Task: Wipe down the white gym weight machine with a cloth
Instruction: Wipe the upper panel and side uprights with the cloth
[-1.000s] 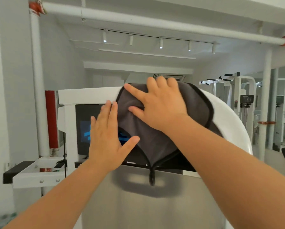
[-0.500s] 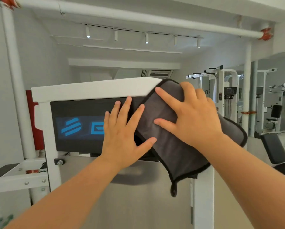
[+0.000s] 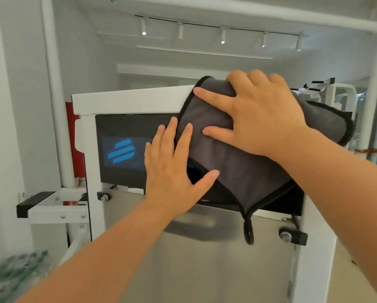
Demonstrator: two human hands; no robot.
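wiping the upper right corner of this white weight machine [image 3: 89,162], or at least that's how i'm reading it. i'm using the black logo panel [image 3: 122,132] as my reference for everything.

the grey cloth [image 3: 237,171] is draping over the panel's upper right corner. it's riding up over the white top bar [image 3: 130,100] above the panel and hanging past the panel's bottom edge. its little loop [image 3: 248,234] is dangling in front of the steel cover [image 3: 205,270] below the panel.

my right hand [image 3: 261,119] is lying flat on the cloth at the panel's top right, fingers spread and bending a bit over the bar. it's pressing, not gripping, nothing pinched. my left hand [image 3: 172,171] is resting open on the panel face just left of the cloth, fingers straight. the fingertips and thumb are touching the cloth's edge without holding it.

what i'm watching: the bar's long axis is running left-right above the panel, and the bare stretch is lying to the left of the right hand, above the blue logo [image 3: 121,153]. so i'm guessing the next stroke is heading left along the bar, with the right hand driving since it's the one on the cloth. the cloth is only being pressed, so i'm thinking it could slip off.
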